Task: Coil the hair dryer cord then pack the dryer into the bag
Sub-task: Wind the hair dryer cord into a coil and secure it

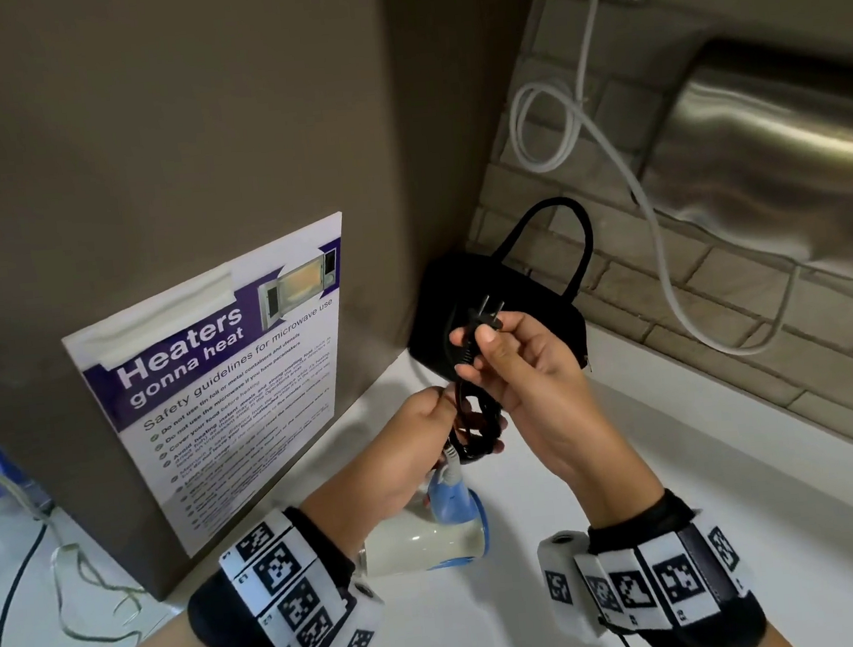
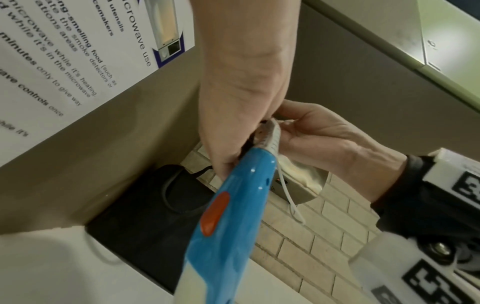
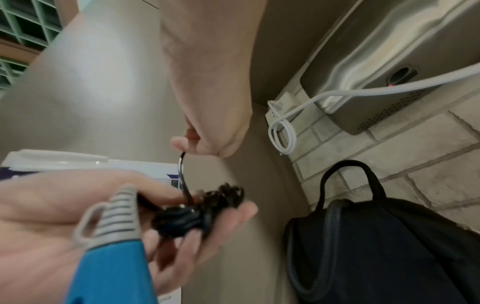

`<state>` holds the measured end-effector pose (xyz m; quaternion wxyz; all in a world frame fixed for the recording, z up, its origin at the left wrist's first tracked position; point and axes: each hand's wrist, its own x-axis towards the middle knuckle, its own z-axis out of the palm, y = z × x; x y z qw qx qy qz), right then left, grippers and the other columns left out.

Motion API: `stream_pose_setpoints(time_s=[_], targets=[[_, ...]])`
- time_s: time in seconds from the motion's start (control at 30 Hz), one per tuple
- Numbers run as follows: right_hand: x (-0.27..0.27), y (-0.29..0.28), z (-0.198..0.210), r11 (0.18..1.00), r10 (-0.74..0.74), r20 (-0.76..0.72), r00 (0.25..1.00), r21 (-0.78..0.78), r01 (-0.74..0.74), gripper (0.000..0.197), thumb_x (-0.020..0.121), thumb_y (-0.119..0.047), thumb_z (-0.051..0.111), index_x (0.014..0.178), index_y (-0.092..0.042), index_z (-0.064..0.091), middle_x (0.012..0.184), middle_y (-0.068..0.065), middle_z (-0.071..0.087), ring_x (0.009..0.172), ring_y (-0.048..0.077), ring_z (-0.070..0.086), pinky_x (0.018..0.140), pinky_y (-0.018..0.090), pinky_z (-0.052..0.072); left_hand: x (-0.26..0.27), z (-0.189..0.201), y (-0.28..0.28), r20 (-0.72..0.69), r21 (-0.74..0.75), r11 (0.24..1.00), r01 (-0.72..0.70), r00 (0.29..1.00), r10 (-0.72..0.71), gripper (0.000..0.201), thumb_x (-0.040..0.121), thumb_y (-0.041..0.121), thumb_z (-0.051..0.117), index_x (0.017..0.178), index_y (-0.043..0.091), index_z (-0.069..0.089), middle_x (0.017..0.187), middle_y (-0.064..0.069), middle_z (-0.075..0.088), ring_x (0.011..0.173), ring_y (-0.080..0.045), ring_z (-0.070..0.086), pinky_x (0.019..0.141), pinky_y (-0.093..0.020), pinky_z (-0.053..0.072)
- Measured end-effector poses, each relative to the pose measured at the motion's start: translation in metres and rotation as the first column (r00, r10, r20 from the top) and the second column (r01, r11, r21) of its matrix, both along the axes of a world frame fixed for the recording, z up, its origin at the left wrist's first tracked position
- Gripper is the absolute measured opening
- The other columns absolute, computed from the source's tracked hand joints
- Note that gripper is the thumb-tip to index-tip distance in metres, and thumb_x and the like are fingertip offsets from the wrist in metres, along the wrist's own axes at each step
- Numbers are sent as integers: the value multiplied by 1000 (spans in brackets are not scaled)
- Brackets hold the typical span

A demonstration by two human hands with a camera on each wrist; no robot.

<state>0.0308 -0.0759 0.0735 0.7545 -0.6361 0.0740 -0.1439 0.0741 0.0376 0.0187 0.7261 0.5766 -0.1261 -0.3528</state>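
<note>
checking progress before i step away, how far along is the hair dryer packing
Mostly coiled: the left hand holds a bundle of black cord by the dryer handle. In hand: the right hand pinches the plug end, one short stretch still loose. Left: tuck that end, then put the dryer into the black bag, which stands behind.

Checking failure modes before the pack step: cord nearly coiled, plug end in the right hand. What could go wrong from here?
1. The coil is held only by the left hand, with no tie visible; it may spring loose when released.
2. The plug, pinched by the right hand, has a free tail that could snag on the bag handle.
3. The bag opening isn't visible; both hands are occupied, so opening it may force letting go.
</note>
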Motion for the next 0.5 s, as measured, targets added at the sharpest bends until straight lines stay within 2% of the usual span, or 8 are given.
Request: stream_pose_setpoints(time_s=[0.1, 0.2, 0.3, 0.37, 0.43, 0.5], targets=[[-10, 7, 6, 999, -7, 42, 999, -45, 9, 24, 87, -13, 59, 111, -12, 53, 87, 2, 70, 85, 11, 68, 86, 34, 55, 6, -4, -2, -52, -37, 989, -141, 989, 139, 32, 103, 25, 33, 106, 8, 60, 89, -8, 76, 83, -22, 74, 77, -29, 57], [-21, 13, 9, 992, -45, 60, 997, -114, 52, 26, 90, -8, 57, 114, -16, 53, 90, 6, 69, 81, 13, 68, 84, 37, 56, 10, -10, -4, -73, -49, 975, -219, 974, 215, 35, 102, 30, 37, 111, 6, 61, 100, -14, 74, 94, -25, 71, 94, -41, 52], [-33, 16, 9, 969, -75, 43, 996, -231, 82, 15, 88, -6, 62, 98, -17, 60, 91, 9, 67, 75, 16, 67, 83, 41, 57, 11, -11, -6, -154, -96, 952, -289, 950, 273, 35, 102, 26, 37, 108, 0, 59, 95, -19, 71, 82, -24, 72, 89, -38, 54], [-40, 16, 7, 954, -85, 35, 996, -287, 91, 13, 85, -7, 67, 86, -19, 62, 85, 7, 64, 76, 21, 66, 76, 36, 58, 11, -11, -6, -159, -99, 941, -322, 939, 305, 35, 102, 24, 37, 109, -3, 57, 94, -18, 69, 78, -20, 71, 85, -33, 55], [-47, 13, 3, 951, -112, -1, 994, -290, 107, 17, 85, -5, 67, 78, -20, 60, 82, 11, 62, 73, 25, 66, 70, 29, 56, 12, -12, -6, -154, -109, 938, -329, 938, 311, 37, 102, 25, 37, 113, -5, 56, 107, -19, 68, 88, -22, 70, 91, -34, 53], [-54, 7, -2, 953, -127, -55, 990, -283, 106, 23, 86, -1, 64, 73, -20, 58, 83, 14, 65, 72, 25, 67, 69, 28, 56, 11, -9, -4, -154, -125, 929, -348, 932, 329, 34, 102, 24, 35, 112, 0, 57, 115, -17, 66, 95, -21, 68, 94, -34, 50]])
